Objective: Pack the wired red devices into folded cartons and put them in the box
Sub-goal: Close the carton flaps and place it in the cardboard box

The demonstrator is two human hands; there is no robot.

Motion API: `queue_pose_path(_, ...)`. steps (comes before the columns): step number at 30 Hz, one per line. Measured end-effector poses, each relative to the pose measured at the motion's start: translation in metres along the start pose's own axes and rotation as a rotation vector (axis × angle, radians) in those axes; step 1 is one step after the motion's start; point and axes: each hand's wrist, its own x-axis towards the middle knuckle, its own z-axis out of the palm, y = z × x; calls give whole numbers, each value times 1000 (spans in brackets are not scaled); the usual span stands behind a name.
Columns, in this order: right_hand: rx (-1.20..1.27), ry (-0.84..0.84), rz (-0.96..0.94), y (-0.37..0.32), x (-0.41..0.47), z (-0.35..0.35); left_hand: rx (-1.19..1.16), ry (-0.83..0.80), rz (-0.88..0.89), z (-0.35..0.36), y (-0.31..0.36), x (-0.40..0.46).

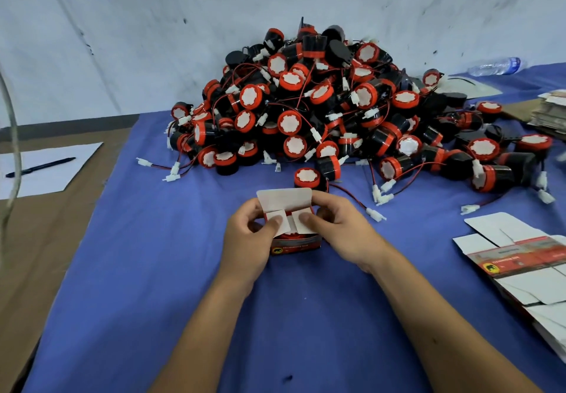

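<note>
The carton [295,241] stands on the blue cloth [153,270] just in front of the heap of red devices [337,110], held between the left hand [249,239] and the right hand [337,227], with its top flap raised and a red device partly visible inside. The fingers of both hands are closed on the carton's sides, and each thumb presses one small white side flap down over the opening. Flat unfolded cartons [520,264] lie on the cloth to the right, well apart from the hands.
</note>
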Motion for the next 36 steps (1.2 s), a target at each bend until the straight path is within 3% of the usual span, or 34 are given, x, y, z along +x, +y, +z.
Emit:
queue_pose_path(4,-53,-181,59,-1,-7,-15,55,74,86,-1,-4,0)
queue_pose_path(6,-37,-170,51,-3,-8,-11,56,73,79,-2,-4,-2)
queue_pose_path(10,-165,-5,3,0,-6,0,-42,-184,9,-19,0,0)
queue_pose_path(13,-218,36,-8,-1,-6,3,102,-367,71,-31,-2,2)
queue_pose_path(18,-334,28,-104,-5,-8,6,152,-241,213,-24,-3,4)
queue_pose_path(22,-181,-129,-21,-5,-11,-5,284,-229,292,-28,-5,4)
queue_pose_path(25,-173,-48,-73,-5,-9,0,352,-182,363,-26,-3,2)
queue_pose_path(29,-337,-17,-162,-3,-4,2,473,-124,464,-25,-2,-1)
queue_pose_path(33,-371,23,-178,-1,-5,-1,390,-318,283,-37,1,0)
queue_pose_path(36,-282,16,-163,-1,-2,-1,316,-285,260,-37,1,0)
